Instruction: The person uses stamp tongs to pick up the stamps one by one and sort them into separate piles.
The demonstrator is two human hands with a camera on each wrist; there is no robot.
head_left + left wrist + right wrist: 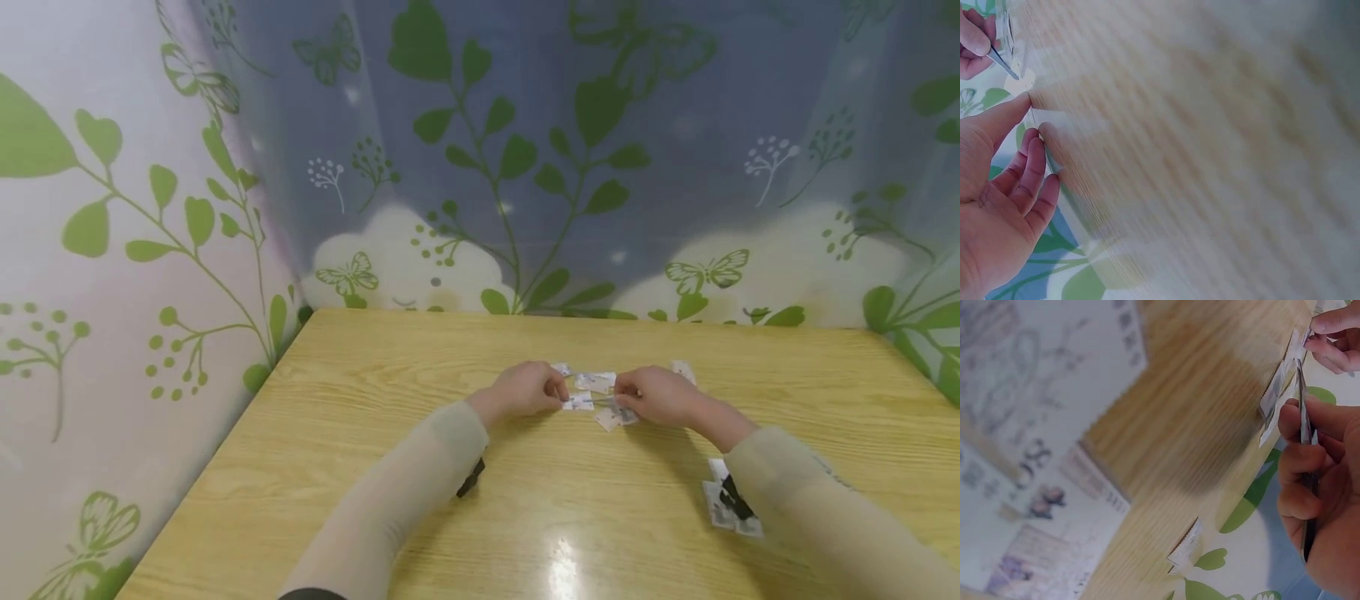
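Note:
Near the far middle of the table, my left hand pinches the left edge of a small white postage stamp between thumb and index finger. Its other fingers are loosely bent in the left wrist view. My right hand grips a pair of dark-handled metal tweezers, their tips pointing at that stamp; whether they touch it I cannot tell. Behind it lies another stamp, and more overlap on the table under the right fingers. Part of that group is hidden by the right hand.
More perforated stamps lie under the right forearm, looming large in the right wrist view. Single stamps rest behind the right hand and the left hand. A leaf-patterned curtain borders the wooden table at back and left.

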